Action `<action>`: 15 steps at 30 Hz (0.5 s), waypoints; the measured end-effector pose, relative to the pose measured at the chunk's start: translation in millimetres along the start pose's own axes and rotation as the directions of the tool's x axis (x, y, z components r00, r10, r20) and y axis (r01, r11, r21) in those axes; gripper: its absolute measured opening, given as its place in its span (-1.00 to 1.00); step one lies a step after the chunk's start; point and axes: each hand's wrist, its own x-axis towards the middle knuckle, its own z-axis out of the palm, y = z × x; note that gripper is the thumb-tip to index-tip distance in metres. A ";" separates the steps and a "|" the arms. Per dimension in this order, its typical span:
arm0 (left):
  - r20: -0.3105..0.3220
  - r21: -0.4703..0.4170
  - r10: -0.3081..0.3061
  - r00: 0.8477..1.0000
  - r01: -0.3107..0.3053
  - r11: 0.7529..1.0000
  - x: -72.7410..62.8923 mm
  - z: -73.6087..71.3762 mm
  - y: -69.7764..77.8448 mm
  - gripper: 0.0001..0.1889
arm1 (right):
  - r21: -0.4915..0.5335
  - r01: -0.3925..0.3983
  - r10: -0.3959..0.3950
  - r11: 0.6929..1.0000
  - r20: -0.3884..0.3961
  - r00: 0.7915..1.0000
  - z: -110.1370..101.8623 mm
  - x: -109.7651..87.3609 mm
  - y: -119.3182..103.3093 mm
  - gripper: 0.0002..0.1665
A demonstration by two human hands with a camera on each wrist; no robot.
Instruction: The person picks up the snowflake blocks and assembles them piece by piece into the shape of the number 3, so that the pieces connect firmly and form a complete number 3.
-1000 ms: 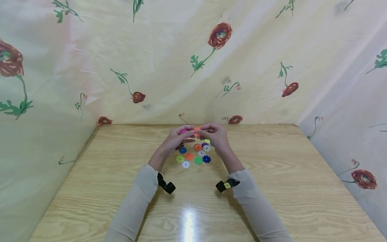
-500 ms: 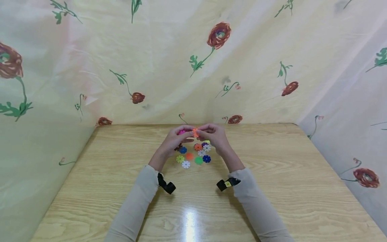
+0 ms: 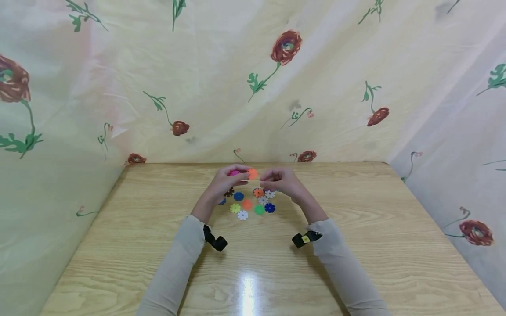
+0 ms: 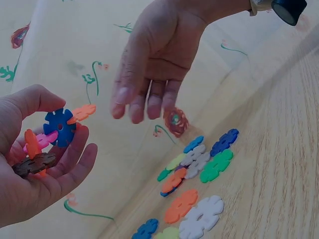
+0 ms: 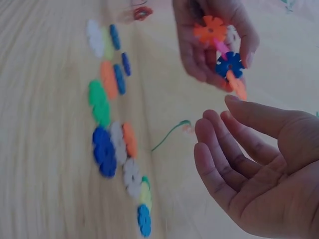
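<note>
While left hand (image 3: 220, 185) pinches the linked snowflake-disc chain (image 4: 54, 131) near far edge (image 3: 336, 163) of wood-grain tabletop (image 3: 363, 219), right hand (image 3: 287, 182) hovers just beside, fingers loosely bent; loose discs (image 3: 259, 210) below, tabletop spreading wide both sides and nearside, floral cloth (image 3: 221, 79) behind.

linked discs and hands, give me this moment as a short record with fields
left hand: holds a chain of linked discs above the table
chain colours in view: brown, orange, pink, blue, orange
right hand: nothing seen in it, fingers apart from the chain
loose discs: flat on the table, several colours, some overlapping
backdrop: pale cloth with a red flower print
</note>
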 end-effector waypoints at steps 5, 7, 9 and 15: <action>0.007 0.006 0.008 1.000 -0.008 1.000 -0.4 -1.2 0.1 -0.68 | -0.110 0.026 -0.019 0.994 0.065 0.998 -7.6 -3.5 5.3 -0.70; 0.009 0.008 0.010 1.000 -0.011 1.000 -0.8 -1.4 0.2 -0.68 | -0.148 0.018 -0.005 0.989 0.090 0.996 -9.9 -4.1 9.7 -0.71; 0.008 0.012 0.010 1.000 -0.010 1.000 -1.3 -1.4 0.5 -0.68 | -0.189 0.004 0.018 0.982 0.113 0.993 -11.4 -4.8 14.4 -0.71; 0.011 0.019 0.016 1.000 -0.016 1.000 -3.0 -0.8 1.6 -0.68 | -0.304 -0.008 0.060 0.953 0.163 0.985 -12.0 -8.7 23.8 -0.73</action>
